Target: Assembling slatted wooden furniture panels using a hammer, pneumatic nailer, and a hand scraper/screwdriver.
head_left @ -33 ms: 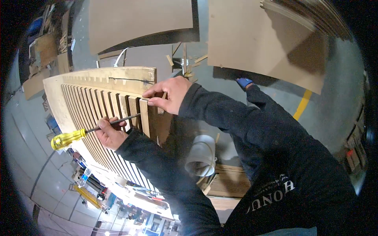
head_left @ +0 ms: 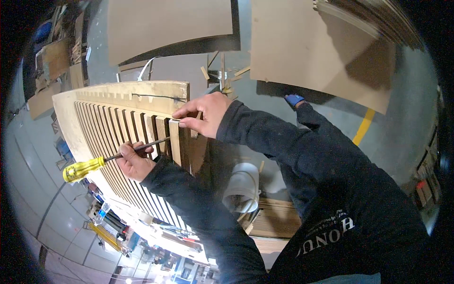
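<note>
My left hand [head_left: 135, 162] is closed round the shaft of a screwdriver [head_left: 84, 169] with a yellow handle. The handle sticks out to the left, and the shaft's tip touches the side of a pale wooden slat [head_left: 175, 142]. At the top end of that slat, my right hand [head_left: 205, 114] pinches with thumb and fingers; a thin strip of wood shows between them. The slat is the last at the right of a slatted wooden panel [head_left: 120, 88], whose curved top rail carries a dark line.
Below the panel's right end stands a white bucket [head_left: 242, 187]. Large brown sheets [head_left: 172, 26] lie at the back, with wood offcuts [head_left: 227, 87] between them. A stack of boards [head_left: 276, 220] lies near my body. Tools [head_left: 177, 232] lie on a bright surface at lower left.
</note>
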A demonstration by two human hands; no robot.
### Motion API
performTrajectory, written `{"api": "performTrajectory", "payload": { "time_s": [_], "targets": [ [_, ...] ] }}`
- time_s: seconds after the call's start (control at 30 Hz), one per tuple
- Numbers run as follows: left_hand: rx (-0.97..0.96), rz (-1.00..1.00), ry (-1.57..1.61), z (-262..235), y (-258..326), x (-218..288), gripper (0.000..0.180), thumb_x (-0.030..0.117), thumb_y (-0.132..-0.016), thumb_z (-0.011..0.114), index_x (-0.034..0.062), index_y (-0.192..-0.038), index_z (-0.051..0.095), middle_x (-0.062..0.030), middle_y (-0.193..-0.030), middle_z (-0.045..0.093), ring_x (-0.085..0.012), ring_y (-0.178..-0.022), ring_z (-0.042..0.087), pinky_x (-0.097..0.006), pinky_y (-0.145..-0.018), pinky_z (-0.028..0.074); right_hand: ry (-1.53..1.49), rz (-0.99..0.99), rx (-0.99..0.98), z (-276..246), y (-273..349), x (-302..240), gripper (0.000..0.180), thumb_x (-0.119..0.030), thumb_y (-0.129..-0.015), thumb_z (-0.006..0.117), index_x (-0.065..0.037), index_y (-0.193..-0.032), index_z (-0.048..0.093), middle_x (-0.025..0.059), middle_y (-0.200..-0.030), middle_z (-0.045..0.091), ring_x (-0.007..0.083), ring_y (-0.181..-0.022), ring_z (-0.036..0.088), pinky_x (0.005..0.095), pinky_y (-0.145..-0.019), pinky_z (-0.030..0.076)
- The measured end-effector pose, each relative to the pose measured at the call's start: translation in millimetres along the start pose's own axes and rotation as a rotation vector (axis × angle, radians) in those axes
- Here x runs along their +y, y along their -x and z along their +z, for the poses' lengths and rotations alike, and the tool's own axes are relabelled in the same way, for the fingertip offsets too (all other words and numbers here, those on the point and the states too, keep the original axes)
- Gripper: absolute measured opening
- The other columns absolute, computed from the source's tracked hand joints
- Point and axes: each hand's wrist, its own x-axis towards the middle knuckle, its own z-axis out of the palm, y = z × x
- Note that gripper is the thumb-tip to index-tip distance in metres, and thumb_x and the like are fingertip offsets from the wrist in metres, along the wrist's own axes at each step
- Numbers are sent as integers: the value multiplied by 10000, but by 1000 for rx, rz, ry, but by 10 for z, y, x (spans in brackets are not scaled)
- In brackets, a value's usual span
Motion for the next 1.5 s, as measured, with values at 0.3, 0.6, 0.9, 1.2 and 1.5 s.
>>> {"api": "performTrajectory", "payload": {
  "time_s": [0.3, 0.6, 0.9, 1.2, 1.5],
  "targets": [
    [19, -57, 17, -27, 4, -6, 278, 281, -848, 504, 4, -848, 478, -78, -571, 505, -117, -437, 476, -191, -362, 379, -12, 86, -125, -42, -53, -86, 225, -160, -728, 591, -119, -946, 628, 96, -793, 636, 180, -681, 617, 265, -636, 485],
    [-23, -14, 70, 7, 40, 31, 297, 304, -869, 457, 13, -812, 451, -55, -565, 459, -103, -471, 457, -175, -394, 379, -33, -1, -105, -55, -48, -128, 270, -52, -698, 547, -61, -958, 620, 129, -840, 630, 194, -741, 615, 261, -683, 472],
    [-85, -104, 132, -31, 41, 34, 325, 347, -846, 487, 28, -816, 427, -59, -584, 461, -109, -462, 465, -176, -385, 390, 19, 98, -120, -104, -43, -291, 296, -220, -705, 639, -96, -973, 612, 123, -812, 624, 219, -723, 609, 289, -666, 472],
    [30, -172, 85, -135, 184, 73, 302, 317, -845, 493, 29, -797, 417, -91, -584, 478, -131, -460, 497, -197, -397, 427, -258, 189, -121, -156, -37, -172, 305, -77, -703, 641, -27, -1000, 591, 96, -793, 615, 127, -678, 598, 205, -578, 481],
    [-7, -160, -12, -185, 105, -16, 295, 310, -854, 481, 28, -804, 413, -82, -569, 466, -116, -436, 476, -179, -395, 399, -143, 111, -280, -294, -113, -145, 322, -131, -712, 653, -63, -1018, 578, 86, -800, 598, 151, -655, 602, 229, -558, 489]
  ]
}}
